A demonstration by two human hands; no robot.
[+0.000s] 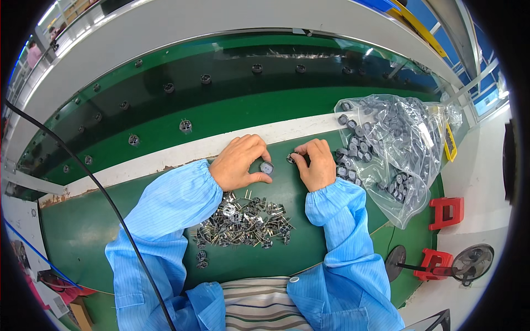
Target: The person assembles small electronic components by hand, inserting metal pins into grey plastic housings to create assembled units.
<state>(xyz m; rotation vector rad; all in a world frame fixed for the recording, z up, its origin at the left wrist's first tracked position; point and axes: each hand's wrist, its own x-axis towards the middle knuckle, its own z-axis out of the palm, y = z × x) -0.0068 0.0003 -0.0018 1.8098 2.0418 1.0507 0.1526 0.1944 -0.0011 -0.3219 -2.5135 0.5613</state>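
Observation:
Above the green worktable (298, 220), my left hand (234, 161) pinches a round grey cap (267, 167) between thumb and fingers. A short way to its right, my right hand (317, 165) is closed on a small dark round component (290, 158), mostly covered by the fingertips. The cap and the component are apart. Nearer my body lies a heap of metal-pinned components (248, 223), close below my left wrist. Beside my right hand, several loose grey caps (348, 160) spill from a clear plastic bag (406, 138) with more caps inside.
Past a white ledge (204, 144), a green conveyor (243, 107) carries several spaced round parts (185, 126). A black cable (83, 163) crosses in front on the left. At the right are red stools (446, 213) and a fan (473, 262). Two components (202, 259) lie near the table's front edge.

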